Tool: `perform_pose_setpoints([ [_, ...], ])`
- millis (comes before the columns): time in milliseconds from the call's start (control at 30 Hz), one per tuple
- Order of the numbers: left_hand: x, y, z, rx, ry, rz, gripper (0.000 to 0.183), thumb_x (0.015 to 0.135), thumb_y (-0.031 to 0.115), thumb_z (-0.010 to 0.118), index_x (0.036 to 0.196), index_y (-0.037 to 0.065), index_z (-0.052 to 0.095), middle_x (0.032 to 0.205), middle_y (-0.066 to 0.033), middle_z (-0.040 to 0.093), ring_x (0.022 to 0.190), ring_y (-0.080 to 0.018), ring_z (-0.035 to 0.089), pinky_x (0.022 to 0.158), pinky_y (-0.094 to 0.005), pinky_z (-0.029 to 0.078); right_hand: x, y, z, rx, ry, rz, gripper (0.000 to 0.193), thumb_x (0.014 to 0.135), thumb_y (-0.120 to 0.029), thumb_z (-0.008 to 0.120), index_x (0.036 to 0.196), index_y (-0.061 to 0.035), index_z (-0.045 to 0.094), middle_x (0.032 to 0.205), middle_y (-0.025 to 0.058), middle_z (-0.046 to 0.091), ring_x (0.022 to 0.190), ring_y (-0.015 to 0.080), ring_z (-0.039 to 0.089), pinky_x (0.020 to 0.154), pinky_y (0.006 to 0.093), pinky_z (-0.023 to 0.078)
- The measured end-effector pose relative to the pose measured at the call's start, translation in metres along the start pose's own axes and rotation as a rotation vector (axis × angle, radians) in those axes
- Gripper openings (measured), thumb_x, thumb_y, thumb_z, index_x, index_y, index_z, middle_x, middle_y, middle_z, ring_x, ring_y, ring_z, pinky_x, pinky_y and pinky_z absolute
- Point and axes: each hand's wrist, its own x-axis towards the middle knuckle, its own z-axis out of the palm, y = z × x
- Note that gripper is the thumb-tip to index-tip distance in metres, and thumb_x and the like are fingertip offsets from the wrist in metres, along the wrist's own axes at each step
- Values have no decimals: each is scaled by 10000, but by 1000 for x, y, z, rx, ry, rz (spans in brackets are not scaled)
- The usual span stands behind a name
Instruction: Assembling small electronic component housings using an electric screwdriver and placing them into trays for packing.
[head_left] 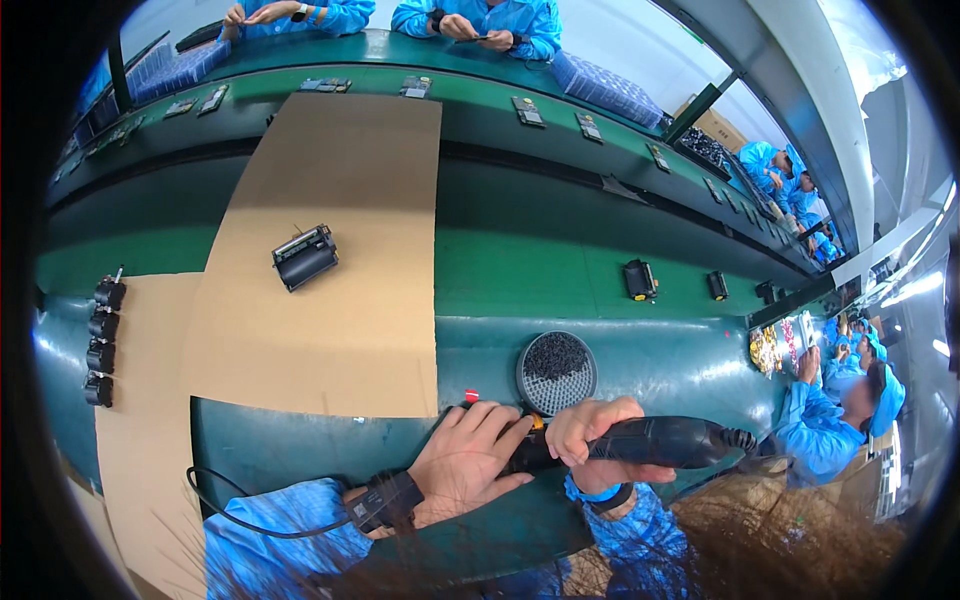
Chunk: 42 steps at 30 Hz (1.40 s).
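My right hand (595,440) is closed around the thick black body of a corded electric screwdriver (670,442), which lies nearly level with its cord end to the right. My left hand (470,455) is beside its front end, fingers bent over and thumb below a black part (530,453). An orange-yellow bit (538,423) shows at that part's upper edge. Whether the black part is a separate housing or the tool's nose, I cannot tell; the tip is hidden. Just beyond my hands stands a round grey dish (557,398) with many small black screws (558,355).
A black box-shaped unit (306,258) rests on a cardboard sheet (330,360). Several black parts (102,340) line the left side. More black units (640,280) sit on the green belt (540,260). Circuit boards (528,112) lie on the raised shelf. Co-workers in blue (480,25) sit opposite and right.
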Motion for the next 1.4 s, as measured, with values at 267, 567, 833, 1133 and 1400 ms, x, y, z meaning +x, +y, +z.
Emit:
perform_pose_setpoints([
  [267,2,2,0,28,-20,0,635,839,404,744,1337,48,575,1196,-84,559,1140,-258,529,905,-388,426,5,-3,-4,53,205,-45,928,705,-954,378,951,-62,465,577,39,482,452,148,449,420,307,405],
  [567,-6,7,-3,-175,-71,36,615,860,309,742,1391,98,515,1330,-97,493,1226,-299,493,1030,-459,425,7,-49,-69,4,489,-199,805,821,-891,350,933,-101,462,579,2,458,427,118,447,421,276,394],
  [833,-29,65,-102,197,-123,-172,544,775,232,806,1258,103,593,1367,-140,462,1306,-375,450,1073,-464,435,-3,-60,-84,-29,579,-93,779,863,-861,323,980,-105,471,595,-4,437,467,110,443,472,264,404],
  [1133,-69,45,-51,287,-388,37,619,824,150,724,1404,171,508,1500,-185,334,1343,-355,437,1035,-446,485,-10,-49,-83,-25,493,13,809,809,-885,397,999,-101,460,583,-13,425,467,109,429,469,266,391],
  [1400,-141,12,-198,30,554,-415,755,735,78,830,1397,89,469,1331,-105,528,1252,-264,507,1036,-412,435,-2,-54,-85,-57,390,-94,733,919,-810,329,982,-89,446,577,-16,421,426,85,401,413,223,347],
])
